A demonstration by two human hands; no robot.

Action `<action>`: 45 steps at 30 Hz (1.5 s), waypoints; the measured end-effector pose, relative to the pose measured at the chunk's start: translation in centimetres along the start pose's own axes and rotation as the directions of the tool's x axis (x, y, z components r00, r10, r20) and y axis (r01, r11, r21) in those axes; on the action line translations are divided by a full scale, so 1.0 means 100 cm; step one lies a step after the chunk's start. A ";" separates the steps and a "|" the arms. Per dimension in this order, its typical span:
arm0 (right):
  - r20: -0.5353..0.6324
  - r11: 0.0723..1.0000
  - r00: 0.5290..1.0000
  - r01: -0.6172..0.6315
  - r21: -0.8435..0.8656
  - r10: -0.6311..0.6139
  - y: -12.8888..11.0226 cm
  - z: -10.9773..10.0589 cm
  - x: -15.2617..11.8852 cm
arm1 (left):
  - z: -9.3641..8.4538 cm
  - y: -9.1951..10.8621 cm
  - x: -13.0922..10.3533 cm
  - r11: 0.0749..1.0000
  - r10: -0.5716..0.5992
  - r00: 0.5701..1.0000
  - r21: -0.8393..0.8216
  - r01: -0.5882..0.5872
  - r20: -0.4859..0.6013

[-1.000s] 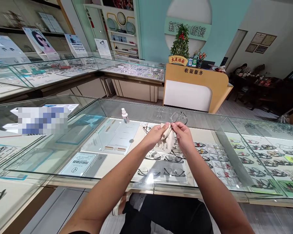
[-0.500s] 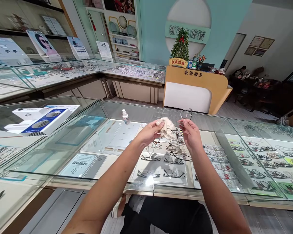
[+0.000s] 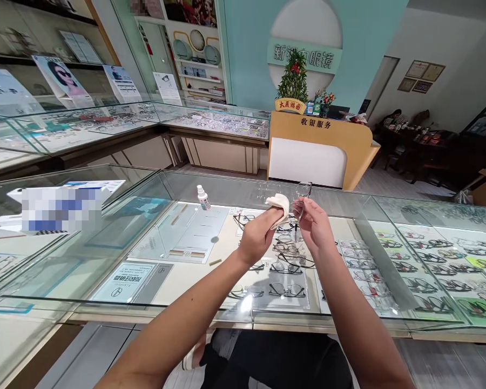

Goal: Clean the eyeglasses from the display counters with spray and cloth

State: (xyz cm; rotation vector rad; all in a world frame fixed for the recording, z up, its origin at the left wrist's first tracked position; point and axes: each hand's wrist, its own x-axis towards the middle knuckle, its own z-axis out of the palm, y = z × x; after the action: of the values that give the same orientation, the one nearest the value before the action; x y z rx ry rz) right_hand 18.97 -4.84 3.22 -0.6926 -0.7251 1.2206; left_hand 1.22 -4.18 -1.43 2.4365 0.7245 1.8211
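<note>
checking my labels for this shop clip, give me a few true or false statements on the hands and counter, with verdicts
1. The left hand holds a cream cloth. True.
2. The white bottle lies on its side. False: it stands upright.
3. The right hand holds a pair of glasses. True.
4. The cloth is spread flat on the counter. False: it is bunched in the left hand.
5. Eyeglass frames lie inside the glass case. True.

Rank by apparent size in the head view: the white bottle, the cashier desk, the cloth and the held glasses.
1. Cashier desk
2. Cloth
3. White bottle
Unranked: held glasses, partly hidden by the right hand, so unsure.
</note>
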 end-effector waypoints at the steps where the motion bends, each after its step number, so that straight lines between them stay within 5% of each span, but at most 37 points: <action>1: 0.004 1.000 1.000 -0.011 0.006 0.011 0.000 0.001 -0.001 | 0.001 0.000 0.001 0.997 0.073 0.997 0.027 -0.072 -0.021; 8: 0.023 0.998 0.998 -0.056 -0.012 0.056 0.006 0.010 -0.009 | 0.000 0.002 0.009 0.962 0.251 0.963 0.134 -0.237 -0.102; 14: 0.109 0.991 0.987 -0.111 -0.068 0.118 0.008 0.013 -0.014 | -0.003 0.008 0.014 0.944 0.303 0.952 0.147 -0.295 -0.040; 21: 0.107 0.992 0.986 -0.124 -0.038 0.127 0.007 0.013 -0.013 | -0.009 0.016 0.020 0.971 0.144 0.985 0.206 -0.122 -0.094; 26: 0.077 0.996 0.993 -0.083 -0.018 0.085 0.008 0.012 -0.011 | -0.014 0.017 0.019 0.998 0.062 0.996 -0.016 -0.061 0.069; 29: 0.049 0.997 0.996 -0.068 -0.029 0.070 0.008 0.012 -0.011 | -0.015 0.024 0.021 0.974 -0.075 0.993 -0.205 0.092 0.089; 32: 0.045 0.997 0.998 -0.040 -0.070 0.043 0.010 0.013 -0.012 | -0.017 0.031 0.025 0.876 -0.295 0.950 -0.368 0.312 0.102; 37: 0.073 0.994 0.997 -0.008 -0.110 0.016 0.011 0.015 -0.014 | -0.017 0.032 0.029 0.612 -0.595 0.790 -0.555 0.564 0.148; 40: 0.057 0.996 0.998 -0.004 -0.091 0.010 0.009 0.015 -0.014 | -0.016 0.026 0.029 0.433 -0.638 0.732 -0.676 0.597 0.238; 45: 0.072 0.993 0.997 0.023 -0.113 -0.015 0.008 0.014 -0.014 | -0.014 0.028 0.033 0.346 -0.700 0.646 -0.647 0.680 0.305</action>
State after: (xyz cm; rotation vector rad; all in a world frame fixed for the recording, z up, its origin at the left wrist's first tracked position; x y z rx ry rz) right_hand 17.07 -5.94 3.24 -0.7373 -0.8633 1.1985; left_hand 1.59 -5.82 2.77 1.2576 0.6907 1.3598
